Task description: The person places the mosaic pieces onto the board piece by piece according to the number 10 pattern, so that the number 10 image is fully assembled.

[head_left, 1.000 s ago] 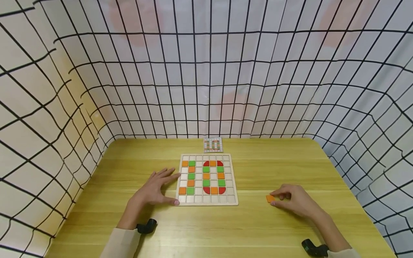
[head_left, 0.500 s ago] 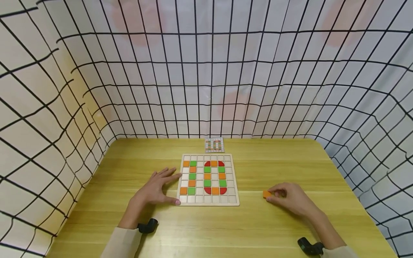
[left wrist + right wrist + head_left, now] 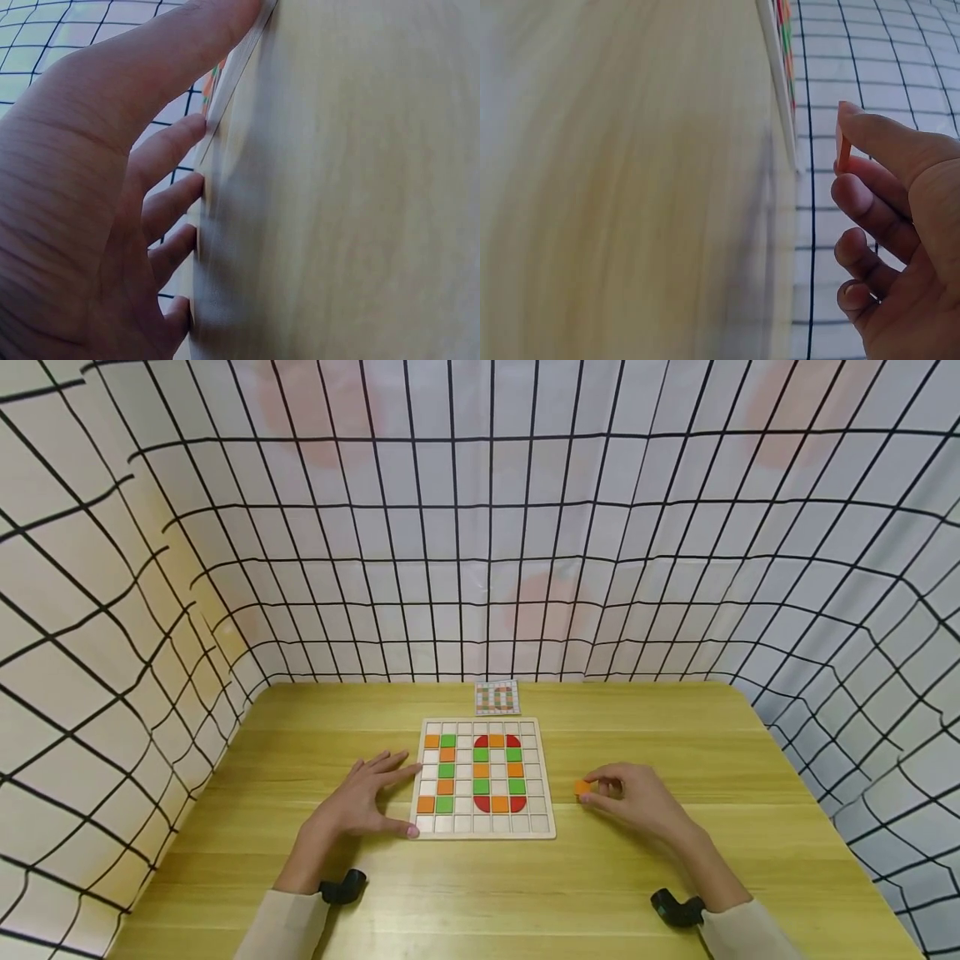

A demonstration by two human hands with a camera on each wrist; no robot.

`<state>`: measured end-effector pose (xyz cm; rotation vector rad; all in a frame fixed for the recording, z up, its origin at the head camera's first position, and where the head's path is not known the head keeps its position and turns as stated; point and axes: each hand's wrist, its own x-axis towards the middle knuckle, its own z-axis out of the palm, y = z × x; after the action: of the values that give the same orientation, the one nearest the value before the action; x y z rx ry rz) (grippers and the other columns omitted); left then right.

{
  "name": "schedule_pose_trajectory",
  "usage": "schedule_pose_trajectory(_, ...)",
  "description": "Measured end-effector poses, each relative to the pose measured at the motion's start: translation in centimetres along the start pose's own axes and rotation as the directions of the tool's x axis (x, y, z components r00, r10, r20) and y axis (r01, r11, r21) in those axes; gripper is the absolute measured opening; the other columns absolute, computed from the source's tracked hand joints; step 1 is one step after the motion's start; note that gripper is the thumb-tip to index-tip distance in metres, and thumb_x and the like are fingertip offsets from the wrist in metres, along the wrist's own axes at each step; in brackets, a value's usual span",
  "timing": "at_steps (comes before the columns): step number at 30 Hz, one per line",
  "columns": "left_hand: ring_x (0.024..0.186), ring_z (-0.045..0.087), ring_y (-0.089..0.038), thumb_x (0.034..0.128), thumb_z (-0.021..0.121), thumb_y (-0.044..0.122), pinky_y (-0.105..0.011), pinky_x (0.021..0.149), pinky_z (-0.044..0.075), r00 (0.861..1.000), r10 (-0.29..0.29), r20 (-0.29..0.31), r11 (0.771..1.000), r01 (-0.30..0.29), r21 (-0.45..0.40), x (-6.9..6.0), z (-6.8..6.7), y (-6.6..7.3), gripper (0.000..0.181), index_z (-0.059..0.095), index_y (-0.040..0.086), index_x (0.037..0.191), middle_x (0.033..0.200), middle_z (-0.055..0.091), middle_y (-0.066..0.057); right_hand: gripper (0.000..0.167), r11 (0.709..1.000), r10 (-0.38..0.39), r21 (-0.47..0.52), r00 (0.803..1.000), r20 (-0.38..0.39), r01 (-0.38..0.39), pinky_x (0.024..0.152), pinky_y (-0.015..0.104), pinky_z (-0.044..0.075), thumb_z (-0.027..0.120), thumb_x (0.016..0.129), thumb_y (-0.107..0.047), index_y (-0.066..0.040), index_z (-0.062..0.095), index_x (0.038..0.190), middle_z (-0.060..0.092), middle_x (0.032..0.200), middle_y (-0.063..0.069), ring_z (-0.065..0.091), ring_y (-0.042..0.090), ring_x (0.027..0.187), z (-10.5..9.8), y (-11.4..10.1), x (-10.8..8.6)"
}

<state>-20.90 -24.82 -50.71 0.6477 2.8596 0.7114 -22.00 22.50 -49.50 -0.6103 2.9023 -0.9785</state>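
Between thumb and index finger, my right hand (image 3: 633,797) pinches an orange square tile (image 3: 582,787), just right of the board. In the right wrist view the tile (image 3: 843,139) is seen edge-on, held off the table. The light wooden grid board (image 3: 540,823) carries orange, green and red tiles laid out as a 1 and a 0. My left hand (image 3: 367,797) lies spread at the board's left side, thumb touching its lower left corner and index fingertip at its left edge. In the left wrist view the fingers (image 3: 169,206) are extended, resting on the table.
A small printed card (image 3: 497,697) showing a matching 10 pattern lies behind the board. The wooden table (image 3: 637,718) is enclosed at the back and sides by white cloth with a black grid (image 3: 487,527). Black wrist cameras sit on both forearms.
My right hand has moved left and slightly away from me with the orange tile, closer to the board's right edge. The left hand and the board stay put.
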Motion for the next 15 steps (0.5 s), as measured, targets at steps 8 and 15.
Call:
schedule_pose_trajectory(8,0.157,0.021,-0.043,0.0677,0.082,0.074,-0.074,0.123,0.011,1.000,0.002,0.002,1.000,-0.002,0.008,0.0,0.1,-0.1,0.104,0.047,0.030,0.156,0.169,0.032,-0.011,0.027,0.997,-0.004,0.082,1.000,0.002,0.004,0.063,0.022,0.044,0.083,0.089,-0.032,-0.014,0.077,0.108,0.061,0.079,-0.011,0.051,0.009,0.072,2.0,-3.0,1.8)
schedule_pose_trajectory(15,0.157,0.022,-0.044,0.0671,0.083,0.072,-0.074,0.123,0.011,1.000,0.004,-0.004,1.000,-0.004,0.010,0.0,0.1,-0.1,0.105,0.047,0.031,0.156,0.169,0.032,-0.012,0.021,0.984,-0.071,0.164,0.997,0.033,0.065,0.060,0.020,0.044,0.082,0.090,-0.027,-0.013,0.077,0.104,0.059,0.076,-0.010,0.050,0.008,0.068,4.6,-5.3,3.2)
